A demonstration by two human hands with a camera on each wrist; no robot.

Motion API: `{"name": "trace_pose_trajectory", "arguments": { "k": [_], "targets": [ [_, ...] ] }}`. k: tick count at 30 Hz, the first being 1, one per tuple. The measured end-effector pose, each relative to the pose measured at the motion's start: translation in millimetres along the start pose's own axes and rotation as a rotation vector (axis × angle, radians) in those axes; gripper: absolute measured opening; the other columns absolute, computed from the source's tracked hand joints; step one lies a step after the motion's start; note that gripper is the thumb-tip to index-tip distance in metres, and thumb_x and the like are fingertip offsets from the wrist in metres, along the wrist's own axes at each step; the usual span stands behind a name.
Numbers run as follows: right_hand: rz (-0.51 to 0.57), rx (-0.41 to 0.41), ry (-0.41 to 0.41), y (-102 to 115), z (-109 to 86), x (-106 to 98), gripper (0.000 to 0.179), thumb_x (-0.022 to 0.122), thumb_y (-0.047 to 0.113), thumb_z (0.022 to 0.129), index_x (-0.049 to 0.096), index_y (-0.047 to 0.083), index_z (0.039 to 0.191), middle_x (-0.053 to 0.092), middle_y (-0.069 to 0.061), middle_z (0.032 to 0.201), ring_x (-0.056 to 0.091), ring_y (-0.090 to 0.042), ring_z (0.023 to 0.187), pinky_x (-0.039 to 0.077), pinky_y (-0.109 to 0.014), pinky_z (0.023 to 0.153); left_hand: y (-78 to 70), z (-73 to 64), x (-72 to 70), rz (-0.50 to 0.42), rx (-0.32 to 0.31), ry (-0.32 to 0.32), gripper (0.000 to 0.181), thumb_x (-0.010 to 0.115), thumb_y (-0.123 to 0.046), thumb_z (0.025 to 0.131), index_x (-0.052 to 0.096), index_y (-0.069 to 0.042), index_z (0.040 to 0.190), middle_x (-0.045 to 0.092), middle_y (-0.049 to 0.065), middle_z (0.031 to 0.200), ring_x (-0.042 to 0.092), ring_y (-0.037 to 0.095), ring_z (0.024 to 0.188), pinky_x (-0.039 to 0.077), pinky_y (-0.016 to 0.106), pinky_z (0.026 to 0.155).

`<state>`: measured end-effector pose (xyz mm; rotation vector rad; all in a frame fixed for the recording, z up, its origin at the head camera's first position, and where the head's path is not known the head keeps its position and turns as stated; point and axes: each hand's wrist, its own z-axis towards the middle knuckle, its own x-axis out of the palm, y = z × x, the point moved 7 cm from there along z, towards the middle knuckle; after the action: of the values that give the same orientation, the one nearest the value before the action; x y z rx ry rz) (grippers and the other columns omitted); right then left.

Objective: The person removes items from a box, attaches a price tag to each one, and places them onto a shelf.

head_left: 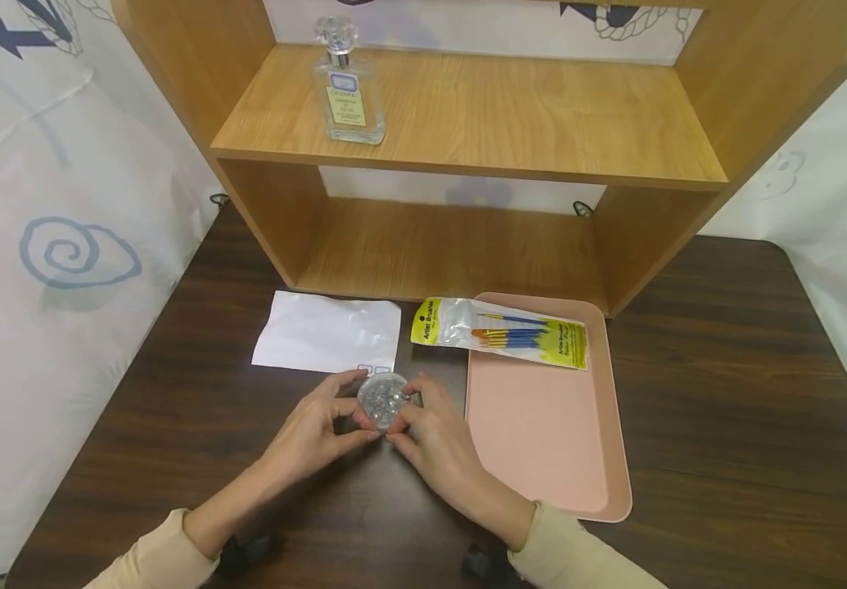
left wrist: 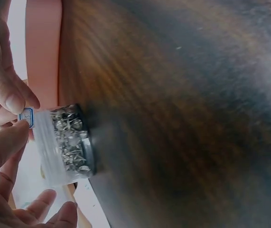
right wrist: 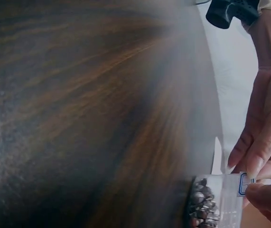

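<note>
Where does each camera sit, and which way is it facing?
Head: worn on the head, looking forward and down at the wooden shelf and pink tray; the left hand, right hand and sleeves show.
Left wrist: worn there, facing the clear jar; parts of both hands show.
Right wrist: worn there, facing the jar from the other side; parts of both hands show.
Both wrist views share the jar, its blue-edged label and the dark table.

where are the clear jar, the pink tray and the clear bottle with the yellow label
clear jar (head_left: 383, 399): head view, the round top
pink tray (head_left: 541, 442): head view, a bare part of its floor
clear bottle (head_left: 348, 106): head view, the yellow label on its front
</note>
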<state>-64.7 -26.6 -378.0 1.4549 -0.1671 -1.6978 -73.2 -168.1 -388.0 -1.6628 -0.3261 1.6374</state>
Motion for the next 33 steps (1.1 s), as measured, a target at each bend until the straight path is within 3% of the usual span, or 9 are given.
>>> {"name": "trace_pose_trajectory", "arguments": {
  "k": [8,13,33],
  "targets": [
    [-0.046,-0.004,0.007,-1,-1.7,7,0.013,0.079,0.011,0.074,0.066,0.013,0.072,0.055,-0.008,0.113,0.055,-0.023,0.106,0.05,-0.037,0.086,3.8,-0.8,4.1,0.026,-0.017,-0.001,0.018,0.085,-0.014,0.067,0.068,-0.021,0.067,0.054,0.012,0.131,0.054,0.03,0.116,0.045,0.05,0.094],
    [-0.067,-0.023,-0.01,0,-2.8,9,0.014,0.078,0.01,0.075,0.064,0.013,0.073,0.054,-0.008,0.114,0.057,-0.021,0.102,0.051,-0.035,0.082,2.7,-0.3,4.1,0.036,0.004,-0.018,0.018,0.085,-0.012,0.067,0.068,-0.019,0.066,0.054,0.014,0.13,0.054,0.03,0.115,0.045,0.05,0.094],
    [-0.127,-0.11,-0.094,0,-5.8,17,0.019,0.076,0.005,0.074,0.058,0.011,0.072,0.051,-0.006,0.105,0.054,-0.022,0.105,0.054,-0.028,0.072,2.3,-2.9,8.3,0.074,0.003,-0.039,0.018,0.084,-0.011,0.067,0.067,-0.016,0.064,0.052,0.013,0.131,0.058,0.026,0.11,0.049,0.043,0.09]
  ]
}}
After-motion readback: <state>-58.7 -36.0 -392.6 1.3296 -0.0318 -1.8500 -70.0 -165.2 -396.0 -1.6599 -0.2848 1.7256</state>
